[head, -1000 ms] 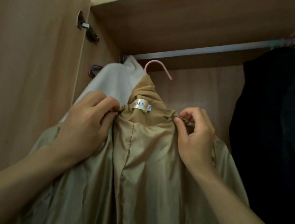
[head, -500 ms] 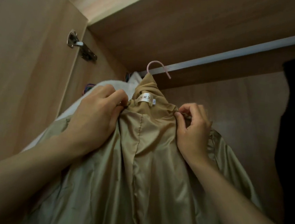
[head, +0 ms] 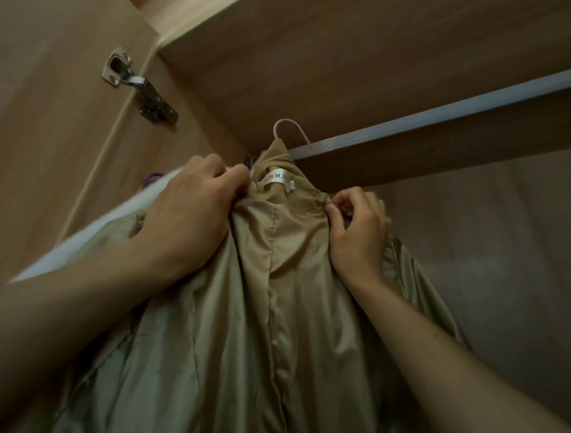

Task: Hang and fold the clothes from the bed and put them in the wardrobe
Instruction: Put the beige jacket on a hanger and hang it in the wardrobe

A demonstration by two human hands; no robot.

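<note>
Both hands are raised at mid-frame, each gripping the collar of a tan coat. The left hand (head: 189, 205) has its fingers curled round the fabric at the collar's left side, and the right hand (head: 357, 235) pinches the collar's right edge between thumb and bent fingers. The tan coat (head: 269, 317) hangs between the forearms with its shiny lining facing the camera and fills the lower centre of the frame. A white label (head: 277, 178) sits just inside the neck.

A pink hanger hook (head: 292, 133) rises out of the collar. Its tip meets the left end of the pale wardrobe rail (head: 456, 110), which slants up to the right edge; whether the hook rests on the rail cannot be told.

Behind the left hand hangs a white garment (head: 80, 244), with a bit of purple hanger (head: 152, 176) beside it. A metal hinge (head: 140, 92) joins the wooden wardrobe door (head: 28, 127) at upper left.
</note>
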